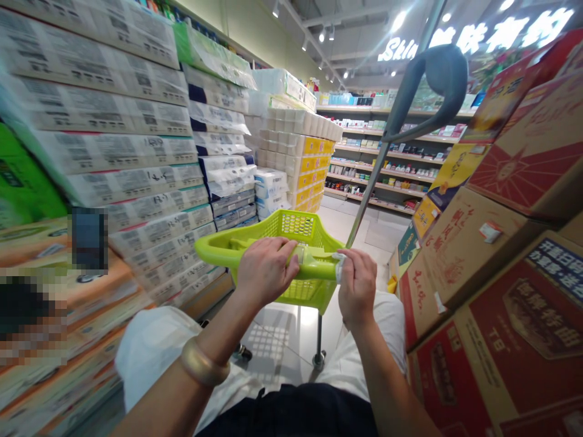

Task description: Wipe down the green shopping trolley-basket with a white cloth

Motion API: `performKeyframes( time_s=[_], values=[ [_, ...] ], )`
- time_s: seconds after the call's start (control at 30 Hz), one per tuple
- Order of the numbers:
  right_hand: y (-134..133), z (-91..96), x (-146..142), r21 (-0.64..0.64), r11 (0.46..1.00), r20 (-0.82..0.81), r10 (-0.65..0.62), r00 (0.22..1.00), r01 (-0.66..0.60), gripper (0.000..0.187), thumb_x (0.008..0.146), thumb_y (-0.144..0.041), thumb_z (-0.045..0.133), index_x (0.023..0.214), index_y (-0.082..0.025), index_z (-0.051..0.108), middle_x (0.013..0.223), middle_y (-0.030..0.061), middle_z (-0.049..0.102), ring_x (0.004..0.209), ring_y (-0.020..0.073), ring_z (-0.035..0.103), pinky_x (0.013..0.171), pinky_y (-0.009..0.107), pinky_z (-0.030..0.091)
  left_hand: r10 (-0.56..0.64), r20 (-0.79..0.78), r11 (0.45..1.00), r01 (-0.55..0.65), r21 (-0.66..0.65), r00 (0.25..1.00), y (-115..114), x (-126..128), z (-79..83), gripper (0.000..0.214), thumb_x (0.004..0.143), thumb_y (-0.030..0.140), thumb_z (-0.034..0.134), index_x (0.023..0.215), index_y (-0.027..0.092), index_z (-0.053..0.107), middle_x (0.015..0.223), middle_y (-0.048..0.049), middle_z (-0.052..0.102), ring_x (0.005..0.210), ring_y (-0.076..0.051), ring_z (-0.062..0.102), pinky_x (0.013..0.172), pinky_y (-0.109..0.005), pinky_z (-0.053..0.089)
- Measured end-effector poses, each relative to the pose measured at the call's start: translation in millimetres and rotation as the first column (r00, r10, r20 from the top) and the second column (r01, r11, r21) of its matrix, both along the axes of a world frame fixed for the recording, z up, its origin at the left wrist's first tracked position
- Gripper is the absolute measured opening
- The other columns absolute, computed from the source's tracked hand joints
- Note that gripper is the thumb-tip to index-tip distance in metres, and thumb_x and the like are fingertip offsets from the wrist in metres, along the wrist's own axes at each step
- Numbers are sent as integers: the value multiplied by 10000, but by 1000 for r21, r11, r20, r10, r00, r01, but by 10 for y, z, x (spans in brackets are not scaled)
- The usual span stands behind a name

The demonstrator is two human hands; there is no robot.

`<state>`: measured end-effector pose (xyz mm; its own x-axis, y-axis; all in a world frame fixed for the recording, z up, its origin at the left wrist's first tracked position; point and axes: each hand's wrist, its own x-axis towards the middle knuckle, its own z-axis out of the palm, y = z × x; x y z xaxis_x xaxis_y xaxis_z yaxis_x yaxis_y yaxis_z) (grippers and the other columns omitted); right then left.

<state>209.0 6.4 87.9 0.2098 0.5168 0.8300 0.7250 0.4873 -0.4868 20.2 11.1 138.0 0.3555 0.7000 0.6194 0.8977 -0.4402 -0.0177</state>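
A lime green shopping basket (298,230) on a wheeled frame stands in front of me in a shop aisle. My left hand (266,269) is closed over the basket's near rim, with a gold bangle on that wrist. My right hand (357,285) grips the rim's right end, its fingers pinched on a small white-blue piece, perhaps a wipe or label, against the plastic. A grey curved pull handle (426,91) on a metal pole rises from the cart toward the upper right. The basket looks empty inside.
Stacked packs of tissue and toilet paper (136,152) wall the left side. Red and brown cardboard cartons (510,255) are piled on the right. Shelves of goods (392,170) run across the far end. A shiny white tile floor (282,346) lies under the cart.
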Motion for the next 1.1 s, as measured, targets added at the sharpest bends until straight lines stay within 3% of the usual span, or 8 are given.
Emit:
performKeyframes(
  time_s=[0.13,0.23,0.33,0.5,0.77,0.87,0.97,1.1],
  values=[
    [-145,11,-246,19,1000,241,-27,970,23,257,928,-205,438,1080,-237,643,1059,50,654,1094,221,528,1061,451,235,4,-5,1000,-4,7,1000,5,-17,-7,366,917,361,384,1127,200,637,1074,-80,680,964,-255,601,869,-418,452],
    [-149,4,-206,49,998,308,11,951,-27,262,922,-208,461,1113,-246,637,1066,38,664,1070,205,548,1040,413,272,3,-12,1000,-3,0,1000,1,-41,-2,368,915,364,387,1131,196,633,1082,-78,679,966,-256,604,866,-412,453],
    [-40,-12,22,55,996,244,50,969,-65,248,929,-235,446,1043,-231,667,1009,39,673,1004,196,571,982,388,341,-3,-5,1000,3,-11,1000,-5,-54,6,368,914,368,391,1133,198,633,1090,-74,678,976,-258,605,869,-415,454],
    [79,-26,199,-3,994,-99,113,989,-114,325,959,-276,348,964,-197,663,964,57,648,955,188,577,870,349,444,-8,25,1000,8,-7,1000,1,-41,2,360,901,365,405,1115,204,647,1070,-82,681,972,-257,609,867,-422,463],
    [-179,10,-168,45,999,271,6,963,-19,257,923,-206,454,1095,-245,641,1074,39,660,1093,212,537,1057,422,269,-10,3,1000,10,-1,1000,3,-53,-1,372,911,366,387,1123,198,642,1075,-85,681,972,-258,609,869,-419,459],
    [-101,19,-8,29,998,246,55,968,-64,243,928,-232,451,1043,-236,666,1014,35,671,1008,193,566,995,386,332,-14,-8,1000,14,-9,1000,0,-68,6,385,917,377,376,1132,191,636,1093,-82,679,986,-262,606,880,-422,455],
    [-17,29,128,-4,996,79,95,992,-95,289,948,-255,394,973,-208,678,955,48,666,966,191,571,913,360,403,-12,-7,1000,12,-15,1000,1,-67,6,384,918,375,375,1134,193,634,1104,-80,677,1003,-262,605,890,-422,454],
    [-88,40,-17,-21,999,85,36,996,-34,285,946,-242,391,997,-209,670,996,59,655,1025,209,547,965,392,377,0,-13,1000,0,-17,1000,4,-58,1,382,918,372,376,1140,196,633,1110,-77,678,1005,-262,604,891,-420,453]
  ],
)
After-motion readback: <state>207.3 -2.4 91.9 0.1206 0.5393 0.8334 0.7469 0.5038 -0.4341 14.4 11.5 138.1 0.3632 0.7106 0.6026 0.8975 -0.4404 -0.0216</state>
